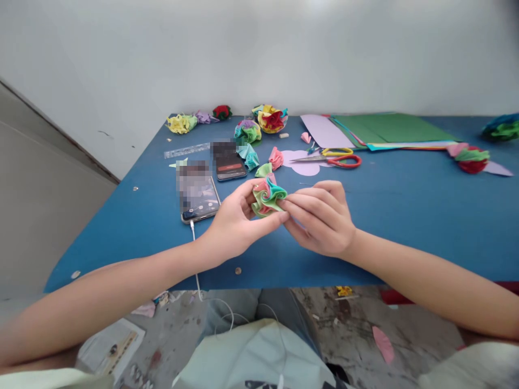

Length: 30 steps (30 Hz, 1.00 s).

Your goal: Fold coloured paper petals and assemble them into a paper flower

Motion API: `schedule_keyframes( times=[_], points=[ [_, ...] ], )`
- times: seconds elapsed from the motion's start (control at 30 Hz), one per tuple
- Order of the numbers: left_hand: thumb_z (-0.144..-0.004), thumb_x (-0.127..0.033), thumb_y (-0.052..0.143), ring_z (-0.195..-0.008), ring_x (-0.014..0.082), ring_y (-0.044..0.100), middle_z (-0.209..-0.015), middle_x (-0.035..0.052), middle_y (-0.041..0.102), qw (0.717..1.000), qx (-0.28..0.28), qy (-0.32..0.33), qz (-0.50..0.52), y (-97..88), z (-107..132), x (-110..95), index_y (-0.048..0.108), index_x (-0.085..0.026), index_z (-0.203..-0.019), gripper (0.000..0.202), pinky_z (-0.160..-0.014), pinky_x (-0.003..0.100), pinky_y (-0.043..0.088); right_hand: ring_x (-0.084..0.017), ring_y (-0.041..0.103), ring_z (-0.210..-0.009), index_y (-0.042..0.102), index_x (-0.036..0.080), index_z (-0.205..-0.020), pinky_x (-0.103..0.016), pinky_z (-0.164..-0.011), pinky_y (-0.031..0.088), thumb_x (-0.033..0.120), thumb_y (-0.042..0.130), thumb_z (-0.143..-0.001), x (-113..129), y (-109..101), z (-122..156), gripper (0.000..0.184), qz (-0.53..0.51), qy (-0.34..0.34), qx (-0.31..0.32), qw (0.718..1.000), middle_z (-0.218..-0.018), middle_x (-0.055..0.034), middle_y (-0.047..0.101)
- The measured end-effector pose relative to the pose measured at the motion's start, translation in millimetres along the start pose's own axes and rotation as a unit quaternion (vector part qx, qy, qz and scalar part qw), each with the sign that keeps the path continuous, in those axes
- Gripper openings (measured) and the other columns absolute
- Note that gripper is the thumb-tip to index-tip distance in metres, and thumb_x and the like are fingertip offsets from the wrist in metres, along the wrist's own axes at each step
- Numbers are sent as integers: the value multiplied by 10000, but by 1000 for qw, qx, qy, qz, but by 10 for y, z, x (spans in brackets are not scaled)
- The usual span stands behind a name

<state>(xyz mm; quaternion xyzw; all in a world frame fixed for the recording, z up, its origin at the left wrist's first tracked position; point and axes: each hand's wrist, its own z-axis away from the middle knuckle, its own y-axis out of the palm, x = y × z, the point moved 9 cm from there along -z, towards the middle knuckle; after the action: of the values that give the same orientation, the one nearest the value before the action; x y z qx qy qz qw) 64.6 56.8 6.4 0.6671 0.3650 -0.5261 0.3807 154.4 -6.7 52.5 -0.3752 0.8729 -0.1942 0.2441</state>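
Note:
Above the blue table, a ruffled paper flower (267, 198) in green, pink and teal is held between my hands. My left hand (237, 219) wraps its fingers behind the flower, with the thumb along its lower edge. From the right, my right hand (322, 219) pinches the flower's right edge between its bent fingertips. Just beyond the flower lie a folded light-green paper piece (264, 170) and a folded pink paper piece (276, 158). A teal folded piece (249, 157) sits a little farther left. Red-and-yellow-handled scissors (338, 159) rest on a lilac paper shape (306, 168).
Two phones (197, 189) (229, 168) lie left of my hands, the nearer one with a white cable (194, 243). Behind them are a clear ruler (187, 151) and several finished paper flowers (273, 119). Coloured sheets (399, 128) lie at the back right. Another paper flower (472, 159) is farther right.

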Motion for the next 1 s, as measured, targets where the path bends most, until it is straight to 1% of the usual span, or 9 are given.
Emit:
schedule_keyframes(
  times=[0.07, 0.2, 0.37, 0.53, 0.6, 0.67, 0.73, 0.83, 1.0],
  points=[
    [-632, -203, 745, -783, 112, 527, -833, -7, 544, 1000, 13, -4, 7, 19, -3, 17, 536, -179, -962, 392, -698, 191, 455, -160, 616, -751, 595, 175, -945, -335, -674, 431, 191, 607, -787, 7, -18, -6, 160, -5, 0, -3, 1000, -849, -50, 684],
    [-679, -188, 711, -826, 109, 526, -893, 5, 551, 997, 45, -26, 53, 65, 1, 42, 525, -180, -1038, 403, -743, 198, 462, -158, 621, -741, 597, 160, -917, -332, -674, 437, 169, 623, -775, 15, -64, -30, 145, -22, 3, 0, 1000, -820, -56, 691],
    [-728, -208, 669, -895, 137, 553, -947, 26, 578, 985, 72, -87, 131, 121, 32, 102, 529, -178, -1055, 357, -803, 233, 446, -148, 613, -744, 595, 178, -926, -313, -669, 447, 176, 607, -787, -14, -81, -35, 140, -31, 7, 1, 999, -822, -48, 687],
    [-735, -219, 672, -887, 136, 574, -941, 24, 604, 978, 58, -115, 164, 110, 30, 162, 537, -192, -1051, 344, -827, 254, 435, -154, 621, -742, 582, 175, -967, -320, -670, 453, 168, 616, -779, -61, -58, -19, 192, -45, 19, -7, 999, -834, -54, 685],
    [-730, -209, 680, -876, 127, 580, -929, 17, 611, 975, 56, -125, 174, 112, 27, 180, 544, -193, -1032, 332, -830, 249, 436, -152, 626, -727, 576, 171, -959, -318, -667, 460, 166, 636, -764, -103, -82, -18, 204, -53, 41, -19, 998, -817, -56, 683],
    [-731, -190, 678, -861, 121, 587, -920, 14, 616, 971, 62, -132, 187, 127, 30, 180, 546, -187, -1008, 306, -838, 253, 437, -153, 631, -710, 576, 166, -926, -319, -670, 467, 156, 659, -743, -115, -110, -24, 201, -53, 48, -27, 997, -792, -57, 686],
    [-739, -170, 668, -848, 120, 594, -914, 17, 615, 969, 63, -137, 198, 132, 36, 173, 535, -180, -1006, 298, -849, 267, 440, -154, 637, -706, 580, 167, -904, -322, -680, 473, 147, 666, -734, -96, -120, -34, 191, -42, 40, -23, 998, -784, -56, 691],
    [-751, -144, 651, -852, 116, 590, -922, 21, 601, 965, 51, -147, 211, 118, 47, 174, 501, -184, -1061, 346, -859, 275, 437, -148, 642, -712, 584, 176, -908, -314, -686, 478, 154, 651, -751, -74, -128, -45, 172, -24, 28, -23, 999, -791, -48, 695],
    [-736, -145, 666, -829, 106, 580, -900, 15, 595, 963, 46, -165, 209, 118, 60, 211, 486, -191, -1084, 394, -800, 236, 432, -149, 645, -734, 592, 166, -907, -316, -691, 478, 173, 647, -758, -22, -81, -55, 159, -11, 1, -10, 1000, -801, -55, 700]
  ],
)
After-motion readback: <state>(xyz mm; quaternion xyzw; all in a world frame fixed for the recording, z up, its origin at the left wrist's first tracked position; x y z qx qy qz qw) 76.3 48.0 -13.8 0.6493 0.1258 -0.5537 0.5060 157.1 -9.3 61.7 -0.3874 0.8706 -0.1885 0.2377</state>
